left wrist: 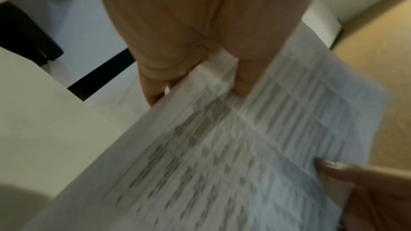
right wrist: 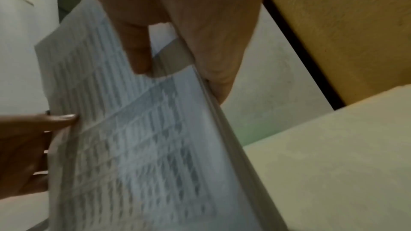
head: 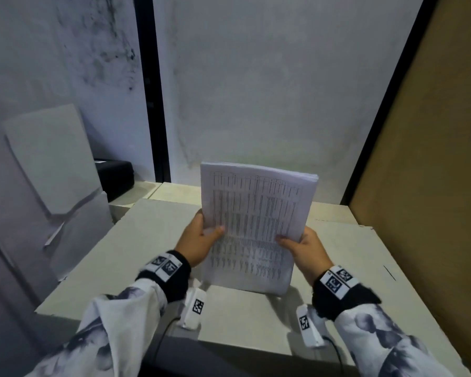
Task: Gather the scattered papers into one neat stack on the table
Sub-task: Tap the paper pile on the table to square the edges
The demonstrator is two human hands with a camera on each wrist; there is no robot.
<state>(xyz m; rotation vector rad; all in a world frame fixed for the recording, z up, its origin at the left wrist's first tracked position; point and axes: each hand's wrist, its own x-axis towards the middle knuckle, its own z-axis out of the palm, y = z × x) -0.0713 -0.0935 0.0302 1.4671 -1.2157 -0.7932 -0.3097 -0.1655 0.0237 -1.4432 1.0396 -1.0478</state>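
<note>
Both hands up at centre frame, and the papers (head: pixel 252 227) are off the table (head: pixel 152 240), held as one thick bundle standing on its short edge, tilted with the top leaning toward one o'clock. The left hand (head: pixel 199 242) grips the edge at nine o'clock, thumb laid across the printed face and fingers curled behind; the right hand (head: pixel 303 247) does the same at three o'clock, thumb on the front sheet. The wrist views show the edges not quite flush, with the front sheet sitting offset from the block behind it. I'd say this is the squaring-up step, the bottom edge hovering just above or barely on the tabletop, hard to tell which. The risk from here: the thumbs pin only the front pages, so a loose grip while tapping could let the middle sheets slip and fan out toward six o'clock, and that offset sheet could crease if it lands first
</note>
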